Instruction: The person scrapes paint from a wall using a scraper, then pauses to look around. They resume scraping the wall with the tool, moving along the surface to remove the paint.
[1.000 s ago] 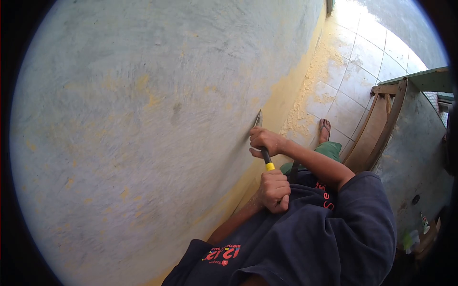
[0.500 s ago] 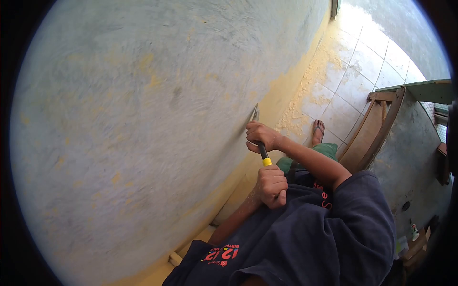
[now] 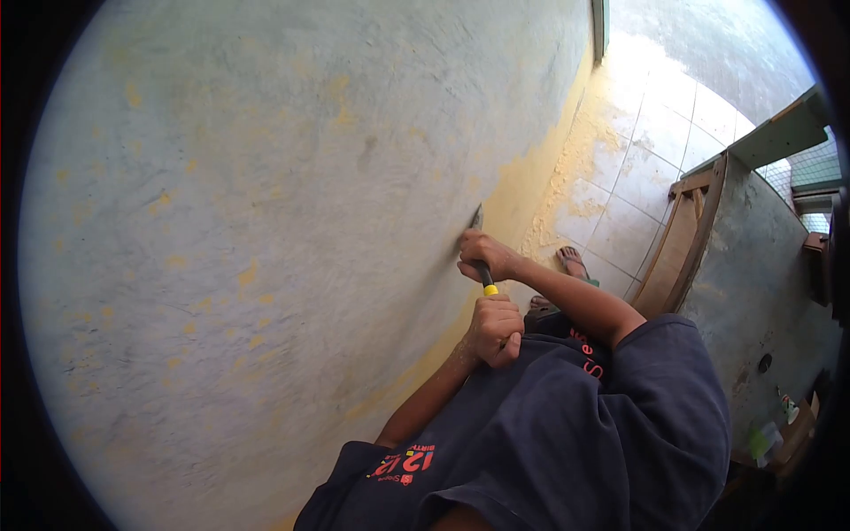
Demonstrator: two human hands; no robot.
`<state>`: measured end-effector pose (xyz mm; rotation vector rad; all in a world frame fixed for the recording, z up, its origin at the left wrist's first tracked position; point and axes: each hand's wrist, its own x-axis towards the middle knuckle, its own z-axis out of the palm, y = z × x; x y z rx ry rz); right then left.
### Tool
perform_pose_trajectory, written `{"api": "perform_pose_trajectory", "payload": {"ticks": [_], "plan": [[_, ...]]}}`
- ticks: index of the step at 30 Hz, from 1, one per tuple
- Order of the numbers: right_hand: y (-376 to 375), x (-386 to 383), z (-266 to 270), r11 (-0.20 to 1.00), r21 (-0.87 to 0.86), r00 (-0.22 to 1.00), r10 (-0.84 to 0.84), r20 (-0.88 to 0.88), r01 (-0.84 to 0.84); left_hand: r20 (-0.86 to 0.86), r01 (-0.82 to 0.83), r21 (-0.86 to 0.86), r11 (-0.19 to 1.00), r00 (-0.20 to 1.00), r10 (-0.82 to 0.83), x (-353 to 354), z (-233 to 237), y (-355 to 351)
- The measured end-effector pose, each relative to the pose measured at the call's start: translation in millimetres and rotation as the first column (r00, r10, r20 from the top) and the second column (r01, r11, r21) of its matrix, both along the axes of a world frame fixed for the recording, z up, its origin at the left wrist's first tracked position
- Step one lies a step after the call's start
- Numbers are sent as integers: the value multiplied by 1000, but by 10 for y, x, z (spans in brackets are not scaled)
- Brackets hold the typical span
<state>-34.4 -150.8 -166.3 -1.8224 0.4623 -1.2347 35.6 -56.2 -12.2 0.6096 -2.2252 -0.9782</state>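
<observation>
Firmly, left hand and right hand clench the scraper; blade touches wall.

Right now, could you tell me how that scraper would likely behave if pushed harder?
The scraper would probably feel stiff: its blade meets the wall without visible bending. With left hand and right hand wrapped around it, slipping seems unlikely.

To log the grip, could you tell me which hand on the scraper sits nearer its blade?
The right hand, gripping the scraper just behind its blade; the left hand holds it beyond the yellow band.
</observation>
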Motion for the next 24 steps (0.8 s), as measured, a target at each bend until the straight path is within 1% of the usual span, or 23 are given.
{"api": "perform_pose_trajectory", "payload": {"ticks": [1,2,3,4,5,7,8,10,11,15,17,19,22,24], "plan": [[-28,37,-68,1000,-26,998,13,57,-12,-7,-21,26,999,1000,21,-7,36,-7],[-5,-33,63,999,29,999,24,26,-24,-17,-44,48,998,999,45,-49,37,-83],[-67,-91,180,1000,7,999,30,18,-30,-17,-52,40,998,998,53,-104,105,-176],[-20,-83,244,999,6,999,44,18,-44,-4,-14,34,999,1000,14,-136,200,-170],[-25,-60,176,998,17,998,64,21,-64,6,23,29,999,1000,-23,-161,243,-159],[-161,-68,7,994,-12,994,105,-37,-106,6,-10,40,999,1000,10,-121,56,-192],[-132,-92,41,993,-13,992,116,-42,-117,8,-33,45,998,999,33,-120,42,-220],[-178,-167,117,987,-6,985,157,-75,-158,-28,-22,38,999,999,23,-100,69,-310],[-178,-173,189,988,2,988,153,-34,-153,-48,-6,58,998,999,8,-80,110,-278],[-258,-113,120,986,-6,983,165,-76,-166,-65,-10,86,996,998,15,-21,140,-334],[-270,-145,164,984,0,981,177,-80,-177,-21,24,116,993,1000,-22,10,153,-372],[-210,-144,207,983,29,981,183,-68,-182,-31,9,118,993,1000,-6,-1,187,-373],[-249,-195,257,978,21,976,210,-60,-209,-43,-4,125,992,999,9,-1,147,-373],[-244,-277,327,961,18,951,277,-137,-277,-34,-11,138,990,999,15,13,120,-404]]}}
